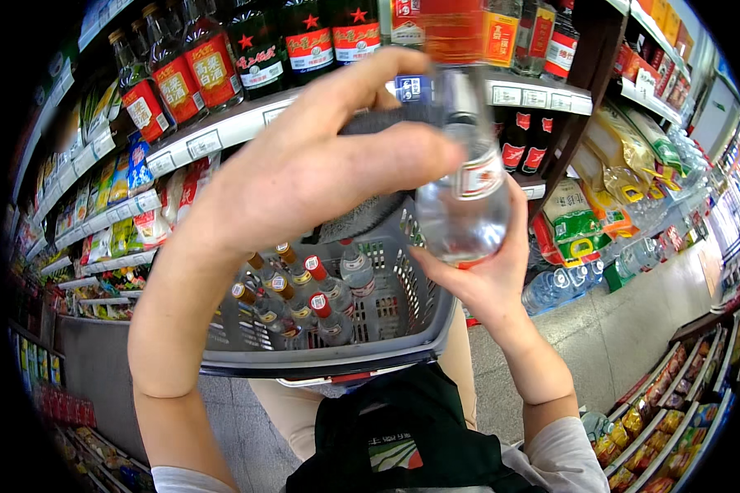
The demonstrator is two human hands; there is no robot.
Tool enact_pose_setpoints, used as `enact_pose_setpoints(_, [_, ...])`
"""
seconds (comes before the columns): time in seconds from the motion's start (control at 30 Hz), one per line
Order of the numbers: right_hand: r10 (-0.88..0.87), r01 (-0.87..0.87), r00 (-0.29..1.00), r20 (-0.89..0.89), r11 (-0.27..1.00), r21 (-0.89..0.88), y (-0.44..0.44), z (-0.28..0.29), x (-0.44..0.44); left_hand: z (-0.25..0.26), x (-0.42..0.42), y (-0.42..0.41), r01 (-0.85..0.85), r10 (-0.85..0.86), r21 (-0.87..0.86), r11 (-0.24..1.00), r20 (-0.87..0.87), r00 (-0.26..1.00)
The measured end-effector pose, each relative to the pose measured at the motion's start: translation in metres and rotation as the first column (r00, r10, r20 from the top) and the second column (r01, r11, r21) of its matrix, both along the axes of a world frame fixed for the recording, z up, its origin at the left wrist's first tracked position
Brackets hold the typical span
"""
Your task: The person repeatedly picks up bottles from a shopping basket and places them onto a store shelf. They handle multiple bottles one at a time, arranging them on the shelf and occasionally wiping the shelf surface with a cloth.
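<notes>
My right hand [490, 286] grips a clear glass liquor bottle [465, 215] low on its body, near the base. The bottle stands upright, partly blurred, with a white-and-red label facing me. My left hand [320, 154] reaches across from the left, thumb in front of the bottle and fingers curled near its neck. In that hand is a dark grey fuzzy cloth [367, 215], partly hidden by the palm. Above the bottle is a blurred red block [453, 31]; I cannot tell whether it is its cap. Below sits a grey plastic shopping basket [401, 342] holding several clear bottles [330, 320] with red or gold caps.
Ahead, a shelf [246, 123] carries several red-labelled liquor bottles [213, 61]. Water bottles [561, 283] and bagged goods [567, 215] are stacked at right. Packaged snacks fill a rack [660, 425] at lower right. A dark apron [401, 437] covers my front.
</notes>
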State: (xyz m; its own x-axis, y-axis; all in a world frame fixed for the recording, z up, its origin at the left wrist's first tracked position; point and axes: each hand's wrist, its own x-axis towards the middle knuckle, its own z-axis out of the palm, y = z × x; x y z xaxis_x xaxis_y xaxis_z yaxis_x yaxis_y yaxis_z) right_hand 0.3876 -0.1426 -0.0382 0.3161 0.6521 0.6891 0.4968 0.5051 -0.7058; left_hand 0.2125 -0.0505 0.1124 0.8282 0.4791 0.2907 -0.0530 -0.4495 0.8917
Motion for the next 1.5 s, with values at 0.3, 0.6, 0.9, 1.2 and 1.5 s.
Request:
enact_pose_setpoints(0.3, [0.053,-0.013,0.981,0.188,0.978,-0.208,0.025,-0.014,-0.020,-0.027,-0.004,0.037,-0.298,0.308,0.136,0.945,-0.057,0.950])
enact_pose_setpoints(0.6, [0.030,0.285,0.762,0.647,0.881,-0.377,0.024,-0.043,0.009,-0.133,0.010,0.056,-0.197,0.323,0.320,0.927,-0.408,0.854])
enact_pose_setpoints(0.9, [0.140,0.234,0.695,0.706,0.884,-0.405,0.037,-0.059,0.017,-0.245,0.032,0.077,-0.148,0.219,0.172,0.974,-0.541,0.812])
enact_pose_setpoints(1.2, [0.133,0.262,0.668,0.732,0.879,-0.399,0.040,-0.064,0.016,-0.290,0.046,0.077,-0.236,0.278,0.147,0.961,-0.551,0.787])
enact_pose_setpoints(1.5, [0.133,0.261,0.660,0.739,0.882,-0.392,0.040,-0.064,0.016,-0.261,0.035,0.085,-0.168,0.290,0.260,0.951,-0.557,0.778])
